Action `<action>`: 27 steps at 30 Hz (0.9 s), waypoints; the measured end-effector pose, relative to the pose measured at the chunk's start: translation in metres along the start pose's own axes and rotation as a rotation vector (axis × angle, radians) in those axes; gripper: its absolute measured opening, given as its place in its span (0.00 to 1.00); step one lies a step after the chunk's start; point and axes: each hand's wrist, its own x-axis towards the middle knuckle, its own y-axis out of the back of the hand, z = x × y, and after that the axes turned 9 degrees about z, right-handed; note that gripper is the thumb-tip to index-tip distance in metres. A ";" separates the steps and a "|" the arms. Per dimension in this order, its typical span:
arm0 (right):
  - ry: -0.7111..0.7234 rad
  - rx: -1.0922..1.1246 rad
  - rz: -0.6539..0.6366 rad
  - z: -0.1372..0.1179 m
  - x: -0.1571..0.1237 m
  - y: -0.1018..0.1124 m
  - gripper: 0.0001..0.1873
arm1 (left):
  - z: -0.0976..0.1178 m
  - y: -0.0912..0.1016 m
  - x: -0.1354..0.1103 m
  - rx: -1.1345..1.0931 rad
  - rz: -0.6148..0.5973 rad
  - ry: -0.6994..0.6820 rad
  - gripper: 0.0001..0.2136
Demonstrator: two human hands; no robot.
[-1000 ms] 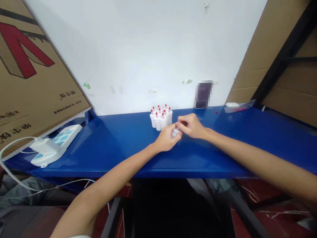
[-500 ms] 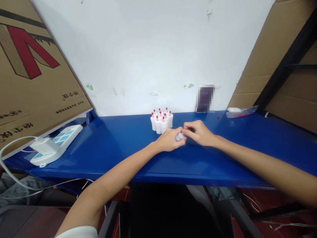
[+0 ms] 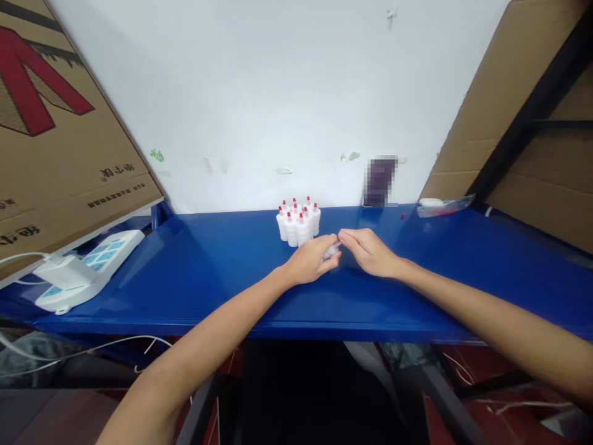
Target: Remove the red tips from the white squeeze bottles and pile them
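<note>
My left hand (image 3: pixel 309 259) is wrapped round a small white squeeze bottle (image 3: pixel 330 251), and most of it is hidden by the fingers. Against the bottle's far end, my right hand (image 3: pixel 373 254) is closed with its fingertips pressed together; whatever they pinch is hidden. Just behind my left hand stands a tight cluster of white bottles (image 3: pixel 291 233) with pointed, red-capped nozzles, all upright on the blue table (image 3: pixel 208 272).
To the right lie a small red piece (image 3: pixel 403 216) and a clear plastic bag (image 3: pixel 447 207) with red bits in it. A pixelated dark object (image 3: pixel 380 182) leans on the wall. A white power strip (image 3: pixel 92 266) with a plugged-in charger lies at the left.
My right hand has turned, its fingers now drawn together more closely at the bottle's end. My left hand keeps hold of the bottle. The view has shifted slightly.
</note>
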 end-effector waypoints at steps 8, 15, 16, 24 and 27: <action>-0.099 -0.193 -0.070 0.036 0.006 0.009 0.15 | 0.008 0.007 0.000 0.077 -0.041 0.017 0.10; -0.061 -0.406 -0.267 0.041 0.005 0.010 0.11 | 0.008 0.011 0.000 0.110 -0.055 -0.005 0.10; -0.056 -0.421 -0.270 0.040 0.005 0.010 0.11 | 0.008 0.012 0.000 0.115 -0.052 -0.004 0.10; -0.132 -0.404 -0.217 0.035 0.006 0.017 0.13 | 0.007 0.013 -0.001 0.131 -0.059 0.019 0.11; -0.150 -0.400 -0.208 0.035 0.007 0.019 0.12 | 0.006 0.013 0.000 0.143 -0.061 0.018 0.11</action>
